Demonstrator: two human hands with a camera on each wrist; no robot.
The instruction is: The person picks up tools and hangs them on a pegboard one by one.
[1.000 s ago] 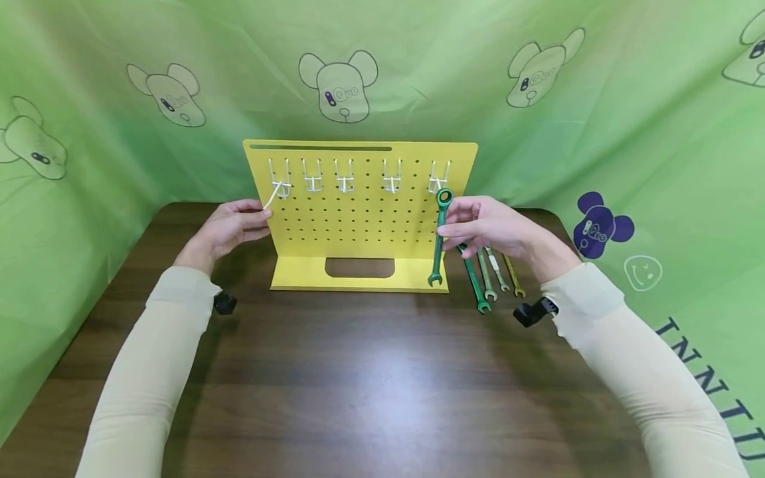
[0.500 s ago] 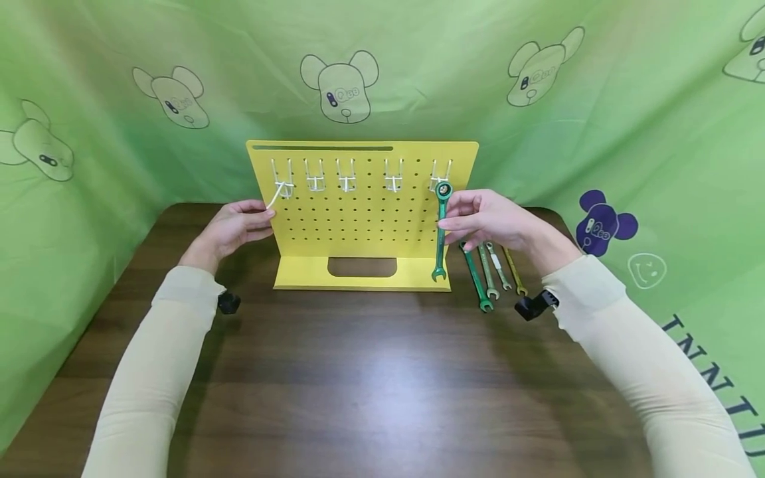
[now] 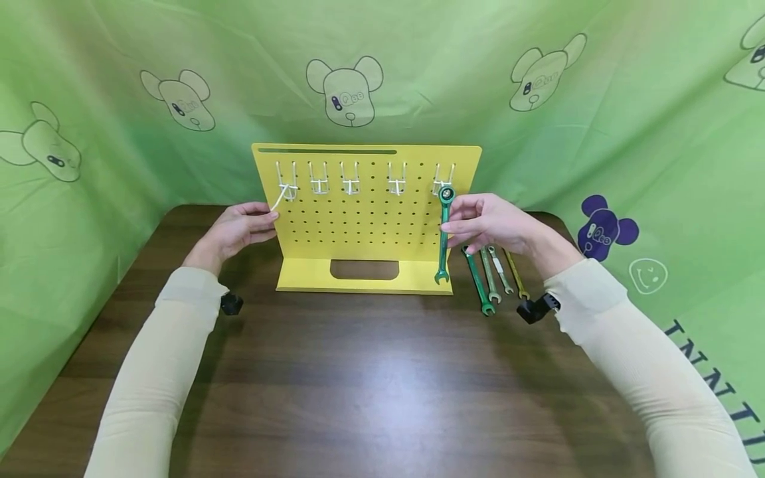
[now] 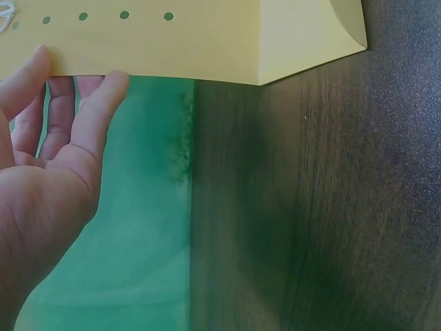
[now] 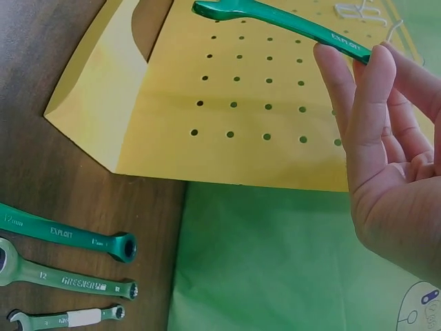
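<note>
A yellow pegboard stands upright on the table, several white wire hooks along its upper part. My left hand grips its left edge, thumb on the front face. In the right hand a green ratcheting combination wrench is pinched by the shank between thumb and fingers. It hangs almost vertical before the board's right side, ring end up and open end down. The ring overlaps the rightmost hook; whether the prong passes through it I cannot tell. The right wrist view shows this wrench with its ring end hidden by the fingers.
Right of the board, several wrenches lie side by side on the dark wooden table: a green one, a pale green one, one with a white label and a yellow one. Green printed cloth hangs behind.
The wrench's ring end has risen slightly toward the rightmost hook, still held by my right hand. The left hand stays on the board's edge. The head view has shifted a little.
</note>
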